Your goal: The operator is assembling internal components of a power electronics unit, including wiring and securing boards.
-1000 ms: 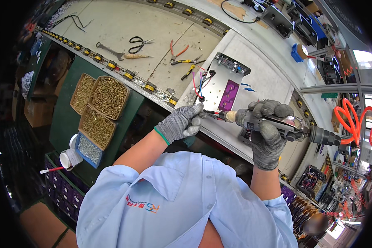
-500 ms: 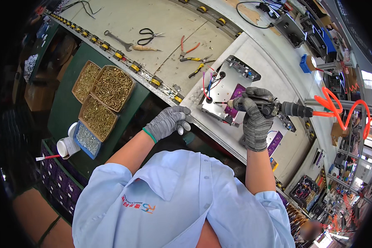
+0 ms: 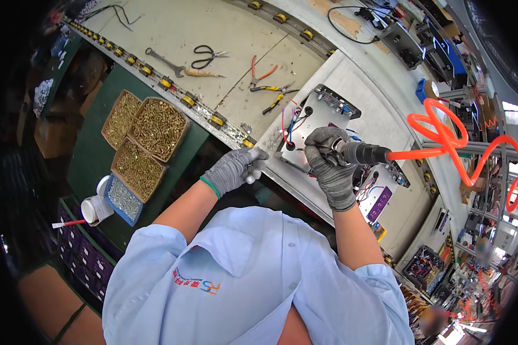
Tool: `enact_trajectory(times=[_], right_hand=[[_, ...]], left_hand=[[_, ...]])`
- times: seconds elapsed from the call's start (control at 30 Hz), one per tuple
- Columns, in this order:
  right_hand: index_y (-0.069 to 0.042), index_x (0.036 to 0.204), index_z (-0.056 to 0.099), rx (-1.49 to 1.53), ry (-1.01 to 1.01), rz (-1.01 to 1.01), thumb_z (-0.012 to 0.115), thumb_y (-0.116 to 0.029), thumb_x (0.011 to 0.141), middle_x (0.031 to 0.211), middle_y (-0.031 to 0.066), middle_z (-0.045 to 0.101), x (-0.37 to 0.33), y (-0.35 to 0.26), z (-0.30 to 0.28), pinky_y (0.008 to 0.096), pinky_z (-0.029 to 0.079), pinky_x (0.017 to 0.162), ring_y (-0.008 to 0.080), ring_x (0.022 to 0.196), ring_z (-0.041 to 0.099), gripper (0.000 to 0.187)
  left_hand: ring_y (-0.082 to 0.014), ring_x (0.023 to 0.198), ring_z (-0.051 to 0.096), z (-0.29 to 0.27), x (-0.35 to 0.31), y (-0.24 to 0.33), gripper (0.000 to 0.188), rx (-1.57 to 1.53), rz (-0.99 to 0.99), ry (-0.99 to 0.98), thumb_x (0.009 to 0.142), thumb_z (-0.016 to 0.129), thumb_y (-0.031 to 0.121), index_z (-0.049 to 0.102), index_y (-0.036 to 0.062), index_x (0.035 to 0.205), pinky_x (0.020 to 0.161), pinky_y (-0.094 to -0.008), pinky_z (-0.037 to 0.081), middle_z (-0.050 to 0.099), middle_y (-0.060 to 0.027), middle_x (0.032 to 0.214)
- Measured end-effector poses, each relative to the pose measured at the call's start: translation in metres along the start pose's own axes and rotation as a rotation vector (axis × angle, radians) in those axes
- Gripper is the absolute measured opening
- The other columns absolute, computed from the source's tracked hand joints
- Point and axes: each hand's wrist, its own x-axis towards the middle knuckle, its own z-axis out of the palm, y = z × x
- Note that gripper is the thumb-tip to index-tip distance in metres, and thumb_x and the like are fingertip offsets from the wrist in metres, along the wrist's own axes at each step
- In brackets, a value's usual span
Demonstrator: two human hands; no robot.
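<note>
My gloved right hand (image 3: 331,168) is wrapped round an air screwdriver (image 3: 362,153) with a black body, which lies level over the work. An orange coiled hose (image 3: 420,154) runs from its back end. Under that hand is a silver metal chassis (image 3: 330,122) with a circuit board on its far side and red and blue wires on its left; the tool's tip is hidden behind my fingers. My gloved left hand (image 3: 231,171) rests by the bench's near edge, left of the chassis, its fingers curled in. Whatever they hold, if anything, is hidden.
Trays of brass-coloured screws (image 3: 158,127) and a blue tray of silver screws (image 3: 124,199) stand at the left, beside a white tub (image 3: 96,209). Scissors (image 3: 208,56), a wrench (image 3: 166,62), an awl (image 3: 204,73) and pliers (image 3: 276,98) lie on the bench. A roller rail (image 3: 188,99) edges it.
My right hand and the screwdriver have shifted left, now covering more of the chassis. The hose has swung left with them. My left hand has barely moved.
</note>
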Motion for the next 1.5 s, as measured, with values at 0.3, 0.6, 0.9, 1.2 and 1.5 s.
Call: enact_trajectory(times=[0.3,0.6,0.9,1.2,1.5], right_hand=[[-0.003,0.106,0.062,0.144,-0.011,-0.058,0.071,0.005,0.079,0.099,0.0047,0.066,-0.006,-0.002,-0.009,0.0264,0.052,0.082,0.0140,0.091,0.064,0.029],[-0.003,0.108,0.060,0.547,0.263,-0.304,0.074,0.000,0.077,0.102,0.0141,0.065,-0.075,-0.083,-0.075,0.0401,0.059,0.082,0.0235,0.089,0.068,0.034],[-0.004,0.110,0.063,0.624,0.432,-0.342,0.076,0.000,0.075,0.101,0.0153,0.068,-0.123,-0.081,-0.093,0.0433,0.058,0.086,0.0265,0.090,0.068,0.037],[-0.005,0.108,0.063,0.555,0.535,-0.406,0.075,0.002,0.074,0.098,0.0124,0.069,-0.124,-0.078,-0.097,0.0517,0.053,0.094,0.0248,0.090,0.068,0.037],[-0.013,0.111,0.059,0.407,0.515,-0.304,0.079,-0.004,0.075,0.100,0.0058,0.063,-0.097,-0.089,-0.098,0.0475,0.049,0.096,0.0239,0.096,0.062,0.042]], left_hand=[[-0.0193,0.076,0.070,0.038,-0.017,0.013,0.036,0.076,0.029,-0.141,0.102,0.055,0.027,0.055,-0.0033,0.122,0.054,-0.0253,0.054,0.067,-0.0103,0.089],[-0.0119,0.066,0.063,0.073,-0.002,-0.007,0.024,0.066,0.039,-0.256,0.100,0.058,0.021,0.062,-0.0008,0.108,0.052,-0.0237,0.049,0.064,-0.0037,0.082],[-0.0116,0.068,0.065,0.114,0.013,-0.030,0.027,-0.049,-0.136,-0.396,0.100,0.058,0.028,0.062,0.0031,0.111,0.049,-0.0229,0.049,0.066,-0.0036,0.082],[-0.0119,0.054,0.059,0.140,0.027,-0.026,0.030,0.019,-0.169,-0.320,0.100,0.058,0.035,0.061,0.0050,0.098,0.039,-0.0207,0.044,0.061,-0.0004,0.071],[-0.0109,0.053,0.059,0.149,0.052,-0.010,0.026,-0.015,-0.368,-0.364,0.101,0.056,0.035,0.056,0.0098,0.094,0.034,-0.0195,0.042,0.058,0.0014,0.067]])
